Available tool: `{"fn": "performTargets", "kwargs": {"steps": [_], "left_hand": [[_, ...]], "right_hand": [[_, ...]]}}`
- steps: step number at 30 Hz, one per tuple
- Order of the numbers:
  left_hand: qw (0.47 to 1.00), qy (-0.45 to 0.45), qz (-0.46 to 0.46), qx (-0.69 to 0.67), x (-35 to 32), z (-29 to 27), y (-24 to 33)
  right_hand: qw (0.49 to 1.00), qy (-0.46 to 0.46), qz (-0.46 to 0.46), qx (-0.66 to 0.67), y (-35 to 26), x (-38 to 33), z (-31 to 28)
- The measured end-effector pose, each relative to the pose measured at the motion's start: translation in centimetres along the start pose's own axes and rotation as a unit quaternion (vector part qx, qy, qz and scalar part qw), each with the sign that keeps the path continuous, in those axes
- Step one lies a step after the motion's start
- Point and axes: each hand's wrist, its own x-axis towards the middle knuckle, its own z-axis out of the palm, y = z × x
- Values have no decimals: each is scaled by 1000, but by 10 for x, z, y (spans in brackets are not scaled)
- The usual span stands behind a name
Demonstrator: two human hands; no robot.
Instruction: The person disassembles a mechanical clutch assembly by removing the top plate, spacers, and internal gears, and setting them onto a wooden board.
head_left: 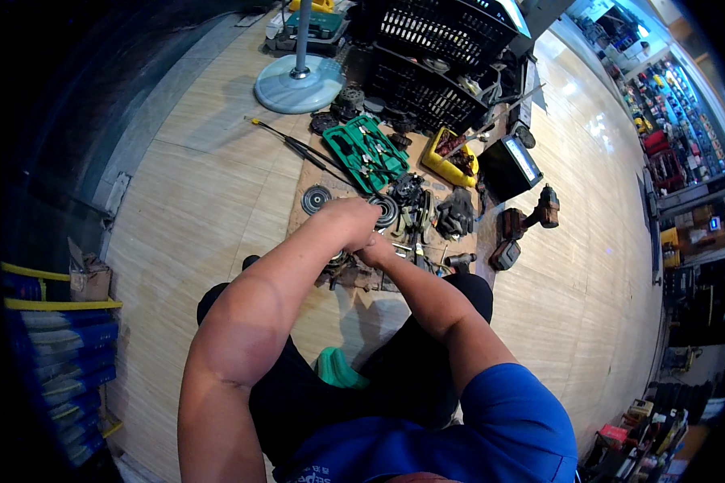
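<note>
My left hand (351,222) and my right hand (374,251) meet over a cardboard sheet covered with parts. Both look closed, the right one lower and partly behind the left. What sits between the fingers is hidden. Just beyond my left hand lies a round grooved pulley (385,212), and a similar black pulley (316,199) rests to its left. Dark metal parts (350,275) show under my wrists. Right of the hands are a pair of dark work gloves (457,212) and several small metal pieces. Farther off, a green tool case (366,153) lies open with tools in it.
A yellow tray (449,158) of reddish-brown parts, a black box-shaped battery (510,167) and a cordless impact wrench (532,216) stand to the right. Black crates (427,88) and a round pole base (300,84) are at the back. Blue stacked packs (71,362) fill a rack at left.
</note>
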Motion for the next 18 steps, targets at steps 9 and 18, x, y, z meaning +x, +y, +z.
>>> {"fn": "performTargets", "kwargs": {"steps": [9,18], "left_hand": [[999,19,26,13,7,-8,13],[1000,4,-8,3,-1,5,-5]], "right_hand": [[997,40,-59,-40,65,29,31],[1000,-16,-23,-8,18,19,27]]}}
